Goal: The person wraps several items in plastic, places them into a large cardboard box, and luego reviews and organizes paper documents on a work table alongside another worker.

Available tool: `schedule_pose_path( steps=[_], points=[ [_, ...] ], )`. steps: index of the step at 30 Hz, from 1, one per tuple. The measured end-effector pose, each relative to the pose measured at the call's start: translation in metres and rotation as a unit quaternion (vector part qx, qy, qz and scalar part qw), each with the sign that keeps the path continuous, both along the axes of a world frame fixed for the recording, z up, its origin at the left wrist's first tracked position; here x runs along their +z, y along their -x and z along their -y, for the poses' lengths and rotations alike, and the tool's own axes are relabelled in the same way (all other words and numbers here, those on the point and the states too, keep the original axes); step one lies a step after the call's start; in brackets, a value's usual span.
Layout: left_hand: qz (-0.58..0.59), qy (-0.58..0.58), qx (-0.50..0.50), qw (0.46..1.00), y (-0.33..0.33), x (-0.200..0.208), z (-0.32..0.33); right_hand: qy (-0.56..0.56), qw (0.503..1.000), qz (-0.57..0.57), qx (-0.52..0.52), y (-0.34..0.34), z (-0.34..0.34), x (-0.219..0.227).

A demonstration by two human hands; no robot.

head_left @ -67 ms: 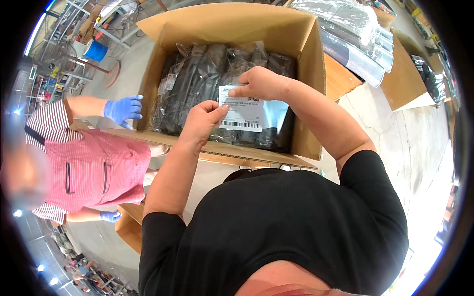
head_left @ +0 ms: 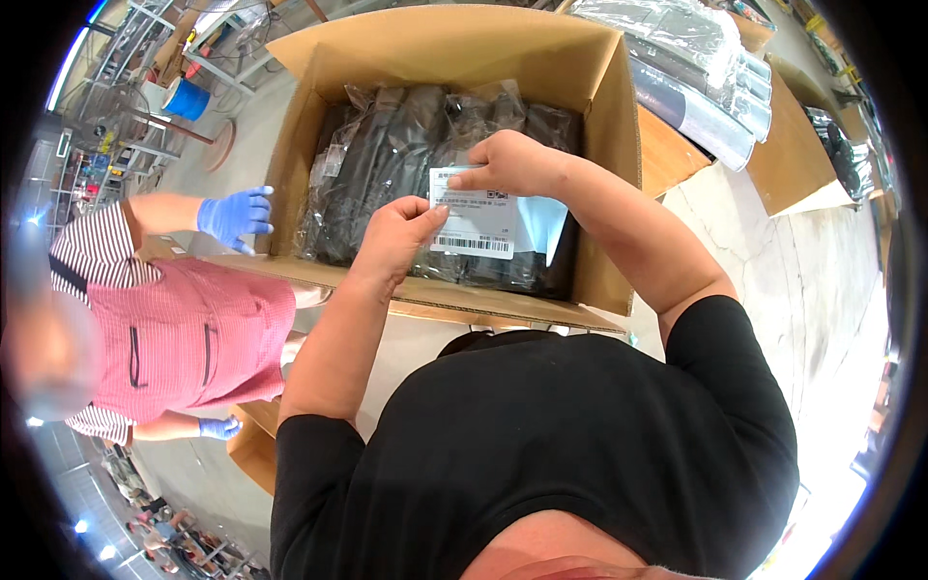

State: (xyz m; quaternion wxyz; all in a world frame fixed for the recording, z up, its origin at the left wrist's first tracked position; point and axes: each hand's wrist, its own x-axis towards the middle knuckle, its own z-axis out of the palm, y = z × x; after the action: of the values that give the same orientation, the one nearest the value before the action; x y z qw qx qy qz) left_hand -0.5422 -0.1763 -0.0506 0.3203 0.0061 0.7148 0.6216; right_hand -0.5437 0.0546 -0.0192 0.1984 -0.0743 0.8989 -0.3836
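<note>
A white printed label (head_left: 474, 230) with a barcode is held over an open cardboard box (head_left: 454, 41), a pale bluish sheet (head_left: 541, 224) showing at its right side. My left hand (head_left: 398, 235) pinches the label's left edge between thumb and fingers. At the top edge, my right hand (head_left: 512, 164) is closed on it too, thumb lying on the printed face. Beneath both hands, the box holds several long black rolls (head_left: 377, 135) wrapped in clear plastic. Where the label covers them, their surfaces are hidden.
At my left stands a co-worker in a pink apron (head_left: 184, 333), one blue-gloved hand (head_left: 235, 218) near the box's left side. Plastic-wrapped rolls (head_left: 691, 106) lie at the upper right, beside another open carton (head_left: 788, 159). A blue spool (head_left: 186, 99) is farther back left.
The bluish sheet at the label's right side has shifted, and its lower corner now shows more sharply. The co-worker's gloved hand has drawn slightly left. My hands stay nearly in place.
</note>
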Motion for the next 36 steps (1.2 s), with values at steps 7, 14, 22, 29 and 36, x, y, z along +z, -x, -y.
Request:
schedule_pose_path(
  steps=[7, 14, 22, 29, 36],
  points=[
    [-0.054, 0.119, -0.064, 0.989, 0.066, -0.026, 0.044, -0.036, 0.999, 0.009, -0.015, 0.007, -0.027, -0.039],
    [0.016, 0.165, -0.039, 0.985, 0.163, -0.085, 0.138, -0.061, 0.992, 0.102, -0.038, -0.033, -0.074, -0.076],
    [-0.003, 0.214, -0.168, 0.962, 0.254, -0.155, 0.118, -0.014, 0.970, 0.178, -0.164, -0.029, -0.064, -0.070],
    [-0.084, 0.314, -0.102, 0.940, 0.283, -0.254, 0.151, -0.018, 0.946, 0.202, -0.251, -0.024, -0.066, -0.071],
    [-0.171, 0.598, -0.103, 0.776, 0.247, -0.222, 0.096, 0.041, 0.931, 0.212, -0.293, -0.030, -0.068, -0.083]
  ],
)
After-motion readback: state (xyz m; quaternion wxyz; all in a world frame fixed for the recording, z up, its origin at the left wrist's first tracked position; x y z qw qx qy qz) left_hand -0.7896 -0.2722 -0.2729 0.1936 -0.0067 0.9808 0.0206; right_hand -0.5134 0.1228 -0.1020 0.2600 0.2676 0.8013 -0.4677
